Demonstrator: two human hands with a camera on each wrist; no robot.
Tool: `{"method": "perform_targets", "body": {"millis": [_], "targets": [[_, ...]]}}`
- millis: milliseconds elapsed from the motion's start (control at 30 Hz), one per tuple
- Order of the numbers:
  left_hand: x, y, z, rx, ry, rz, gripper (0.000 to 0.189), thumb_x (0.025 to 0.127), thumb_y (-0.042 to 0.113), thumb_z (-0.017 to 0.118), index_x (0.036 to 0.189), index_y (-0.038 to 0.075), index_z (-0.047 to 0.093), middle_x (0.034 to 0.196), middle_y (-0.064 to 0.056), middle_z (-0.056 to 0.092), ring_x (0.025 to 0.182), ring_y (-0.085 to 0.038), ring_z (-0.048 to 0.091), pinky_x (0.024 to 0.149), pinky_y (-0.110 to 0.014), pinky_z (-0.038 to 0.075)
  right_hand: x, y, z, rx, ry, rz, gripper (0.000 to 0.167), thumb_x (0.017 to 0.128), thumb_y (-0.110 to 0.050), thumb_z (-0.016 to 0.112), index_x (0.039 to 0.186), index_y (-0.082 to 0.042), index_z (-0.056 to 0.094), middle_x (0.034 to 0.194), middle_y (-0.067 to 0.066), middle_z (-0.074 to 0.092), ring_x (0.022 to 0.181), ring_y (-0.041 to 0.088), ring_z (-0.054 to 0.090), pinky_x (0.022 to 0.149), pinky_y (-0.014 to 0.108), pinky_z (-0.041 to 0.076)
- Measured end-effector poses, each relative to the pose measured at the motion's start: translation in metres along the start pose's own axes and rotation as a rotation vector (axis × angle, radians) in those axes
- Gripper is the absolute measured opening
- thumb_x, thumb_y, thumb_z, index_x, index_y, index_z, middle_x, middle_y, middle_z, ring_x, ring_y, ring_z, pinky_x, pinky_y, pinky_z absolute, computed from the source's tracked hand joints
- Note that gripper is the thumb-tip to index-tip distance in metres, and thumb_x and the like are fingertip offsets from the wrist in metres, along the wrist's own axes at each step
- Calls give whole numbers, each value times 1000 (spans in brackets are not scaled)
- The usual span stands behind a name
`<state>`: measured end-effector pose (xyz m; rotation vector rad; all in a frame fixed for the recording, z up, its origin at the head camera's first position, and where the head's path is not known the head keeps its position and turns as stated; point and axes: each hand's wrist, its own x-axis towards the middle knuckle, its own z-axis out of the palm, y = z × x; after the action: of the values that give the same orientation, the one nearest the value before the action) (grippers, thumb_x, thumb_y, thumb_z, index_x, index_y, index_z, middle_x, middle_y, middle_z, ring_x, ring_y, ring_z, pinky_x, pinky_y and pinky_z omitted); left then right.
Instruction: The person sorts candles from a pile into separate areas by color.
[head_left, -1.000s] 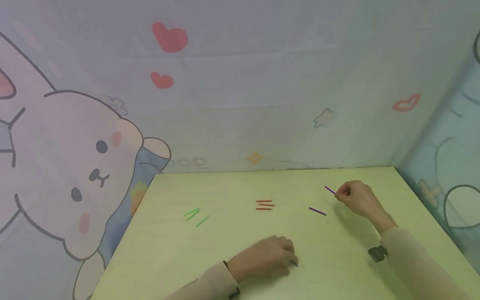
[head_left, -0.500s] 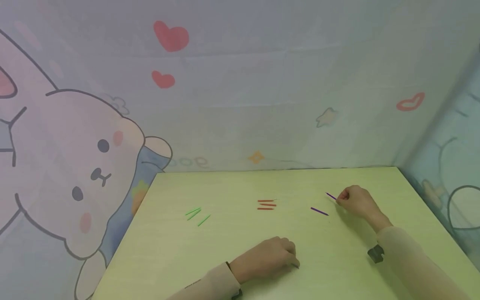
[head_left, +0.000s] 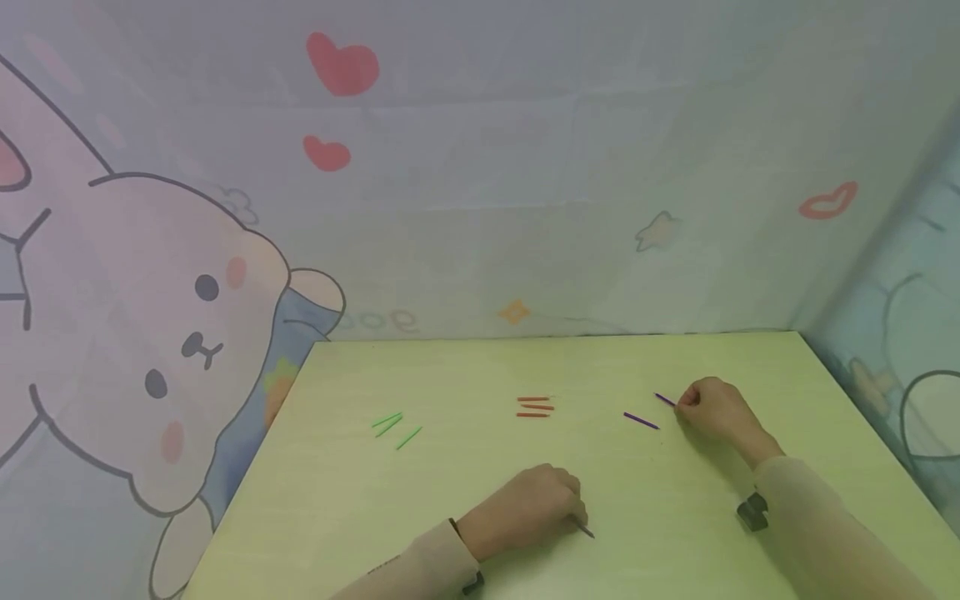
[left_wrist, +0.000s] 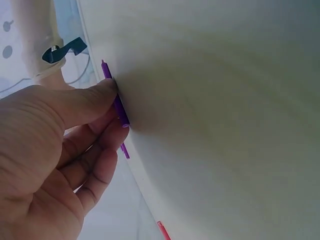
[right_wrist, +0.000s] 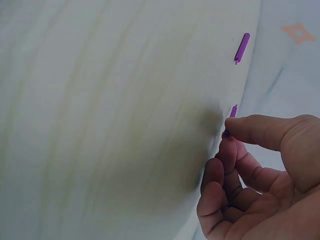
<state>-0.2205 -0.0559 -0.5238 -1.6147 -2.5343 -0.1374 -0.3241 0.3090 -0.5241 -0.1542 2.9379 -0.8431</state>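
In the head view my left hand [head_left: 525,508] is low over the near middle of the table, pinching a thin candle [head_left: 582,527]. The left wrist view shows this candle [left_wrist: 120,108] is purple with a narrow tip, between thumb and fingers. My right hand [head_left: 722,417], at the far right, pinches another purple candle [head_left: 664,400] by one end; its tip points away to the left. A third purple candle [head_left: 641,421] lies on the table just left of my right hand. The right wrist view shows the held candle [right_wrist: 233,112] partly hidden by the thumb, and the lying candle [right_wrist: 242,48] beyond.
Several red candles [head_left: 535,407] lie roughly parallel at the table's middle. Farther left, several green candles [head_left: 397,431] lie slanted. The pale yellow table [head_left: 465,375] ends at a cartoon-printed cloth backdrop [head_left: 480,167].
My right hand has come down and slightly nearer with its candle. My left hand has shifted slightly, and more of its candle shows. The candles on the table keep their places.
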Motion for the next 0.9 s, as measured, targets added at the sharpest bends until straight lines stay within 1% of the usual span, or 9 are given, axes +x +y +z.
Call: {"method": "perform_targets", "body": {"millis": [133, 267, 400, 533, 733, 900], "targets": [[0, -1, 0, 0, -18, -14, 11, 94, 28, 90, 103, 34, 90, 90, 20, 72, 84, 8, 60, 78, -9, 44, -1, -1, 0, -4, 4, -9, 15, 102, -13, 75, 97, 1, 76, 96, 13, 74, 89, 29, 65, 82, 50, 56], [1, 0, -2, 1, -30, -18, 11, 93, 26, 91, 102, 34, 91, 90, 20, 72, 85, 8, 61, 81, -10, 47, 0, 0, 1, -7, 5, -9, 14, 101, -13, 75, 97, 1, 76, 96, 13, 75, 89, 29, 66, 82, 50, 56], [1, 1, -3, 7, -32, -19, 12, 92, 25, 92, 101, 33, 90, 89, 21, 71, 85, 8, 61, 84, -11, 49, 1, 0, 2, -8, 3, -7, 14, 101, -13, 75, 97, 1, 76, 97, 14, 75, 90, 31, 66, 84, 52, 57], [1, 1, -3, 15, -25, -13, 11, 92, 25, 92, 100, 33, 90, 88, 21, 71, 84, 8, 62, 83, -11, 49, 2, 0, 1, -13, 6, -2, 14, 100, -13, 75, 96, 1, 77, 97, 15, 75, 90, 31, 66, 84, 53, 57], [1, -1, 0, 20, -26, -11, 11, 93, 25, 92, 100, 32, 91, 89, 20, 72, 83, 8, 61, 84, -12, 51, 4, 3, 1, -21, 13, 16, 15, 100, -14, 75, 96, 1, 77, 98, 16, 75, 88, 31, 66, 80, 47, 55], [1, -1, 1, 24, -24, -6, 10, 93, 26, 91, 101, 33, 91, 87, 20, 71, 81, 8, 60, 83, -12, 50, 4, 3, 1, -19, 10, 14, 16, 100, -14, 74, 95, 1, 76, 98, 17, 74, 89, 32, 67, 83, 53, 57]]}}
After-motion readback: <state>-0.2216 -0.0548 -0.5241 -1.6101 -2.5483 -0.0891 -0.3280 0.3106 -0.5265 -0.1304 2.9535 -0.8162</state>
